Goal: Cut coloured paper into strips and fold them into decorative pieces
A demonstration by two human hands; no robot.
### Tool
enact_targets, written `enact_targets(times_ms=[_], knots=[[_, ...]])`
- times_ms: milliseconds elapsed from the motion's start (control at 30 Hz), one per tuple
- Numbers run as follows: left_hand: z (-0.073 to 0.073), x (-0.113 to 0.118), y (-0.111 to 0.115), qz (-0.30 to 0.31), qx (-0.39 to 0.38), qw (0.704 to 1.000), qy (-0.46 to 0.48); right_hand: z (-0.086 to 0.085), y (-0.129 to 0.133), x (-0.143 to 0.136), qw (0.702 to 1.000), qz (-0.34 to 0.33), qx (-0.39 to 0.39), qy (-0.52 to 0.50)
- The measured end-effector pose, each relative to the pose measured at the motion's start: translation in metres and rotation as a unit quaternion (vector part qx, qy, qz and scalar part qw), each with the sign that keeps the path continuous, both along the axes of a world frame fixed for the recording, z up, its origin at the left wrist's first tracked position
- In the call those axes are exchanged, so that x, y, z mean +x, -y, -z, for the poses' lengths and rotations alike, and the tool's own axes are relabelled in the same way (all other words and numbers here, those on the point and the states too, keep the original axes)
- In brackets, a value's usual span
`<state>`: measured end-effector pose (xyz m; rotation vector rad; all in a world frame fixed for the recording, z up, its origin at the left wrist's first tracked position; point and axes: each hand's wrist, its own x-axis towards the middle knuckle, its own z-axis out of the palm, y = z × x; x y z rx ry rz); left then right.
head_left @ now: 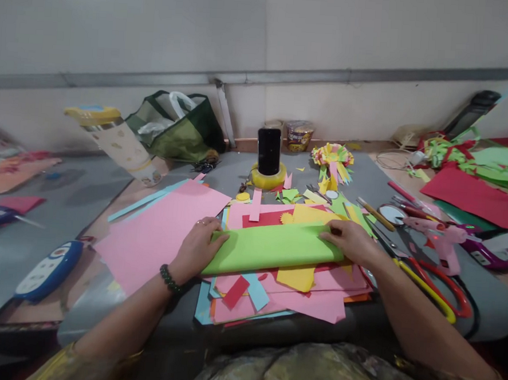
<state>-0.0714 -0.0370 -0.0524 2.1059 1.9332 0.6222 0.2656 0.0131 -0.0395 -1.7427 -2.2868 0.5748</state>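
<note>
A folded light green paper (271,248) lies lengthwise over a pile of coloured papers (272,311). My left hand (199,247) grips its left end, thumb on top, with a ring on a finger and a dark bead bracelet at the wrist. At the upper right edge of the green paper, the fingers of my right hand (348,239) pinch it. Yellow paper (296,277) shows just below the fold, with small red and blue pieces beside it. Pink sheets (170,225) spread out left of my left hand.
Scissors (437,287) and a pink glue gun (438,238) lie at the right. A phone (269,151) stands in a yellow tape roll (267,178) behind the papers. At the left are a tumbler (114,141), a green bag (180,128) and a blue-and-white device (50,270).
</note>
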Motion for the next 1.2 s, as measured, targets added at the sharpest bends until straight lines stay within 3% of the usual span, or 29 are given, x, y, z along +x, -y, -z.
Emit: enact_targets(times_ms=[100, 233, 400, 600, 867, 1033, 1200], knots=[[0.002, -0.003, 0.0, 0.014, -0.017, 1.0, 0.0, -0.001, -0.005, -0.006, 0.997, -0.041, 0.06, 0.021], [-0.001, -0.004, 0.002, -0.006, -0.032, 0.999, 0.009, -0.004, -0.012, -0.011, 0.993, -0.086, 0.057, 0.048], [-0.01, -0.006, 0.005, -0.03, -0.05, 0.987, 0.151, -0.005, -0.016, -0.011, 0.999, -0.044, 0.018, -0.004], [-0.019, -0.012, 0.009, -0.054, -0.065, 0.94, 0.33, 0.002, -0.021, -0.008, 0.996, -0.016, -0.038, -0.081], [-0.02, -0.012, 0.014, -0.046, -0.065, 0.907, 0.413, -0.001, -0.019, -0.011, 0.99, 0.014, -0.022, -0.137], [-0.02, -0.009, 0.016, -0.043, -0.041, 0.887, 0.459, 0.001, -0.016, -0.009, 0.979, -0.006, -0.02, -0.201], [-0.02, -0.008, 0.018, -0.041, -0.03, 0.875, 0.482, -0.01, -0.007, -0.009, 0.965, 0.01, -0.019, -0.261]])
